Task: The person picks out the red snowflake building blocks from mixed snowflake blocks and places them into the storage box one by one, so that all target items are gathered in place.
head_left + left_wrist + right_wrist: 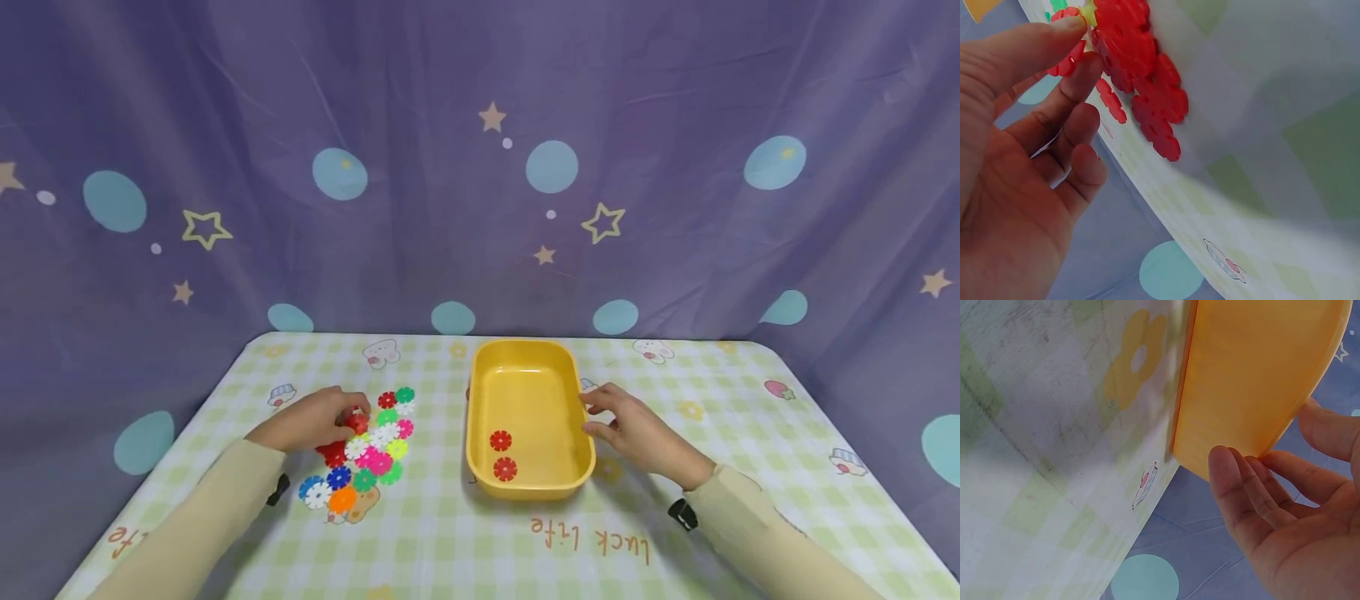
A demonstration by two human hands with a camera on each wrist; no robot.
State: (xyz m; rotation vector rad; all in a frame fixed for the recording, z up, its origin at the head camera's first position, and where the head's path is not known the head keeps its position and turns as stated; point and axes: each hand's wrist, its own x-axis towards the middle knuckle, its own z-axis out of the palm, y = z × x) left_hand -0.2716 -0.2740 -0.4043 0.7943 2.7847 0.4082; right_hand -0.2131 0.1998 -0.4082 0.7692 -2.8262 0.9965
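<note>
While pinching one red disc point(1069, 60) between thumb and fingertip of the left hand point(318, 415), over a heap of discs point(384, 435), has the right hand point(637, 429), with relaxed, loosely bent fingers, touching the right side of one yellow tray point(536, 408) on the checked cloth point(442, 550). Counts two red discs point(506, 469) inside the tray, near its left side, and in the heap one orange disc point(342, 500), one dark blue disc point(339, 477) and four green discs point(364, 480), but cannot number the overlapping whites point(318, 496)
</note>
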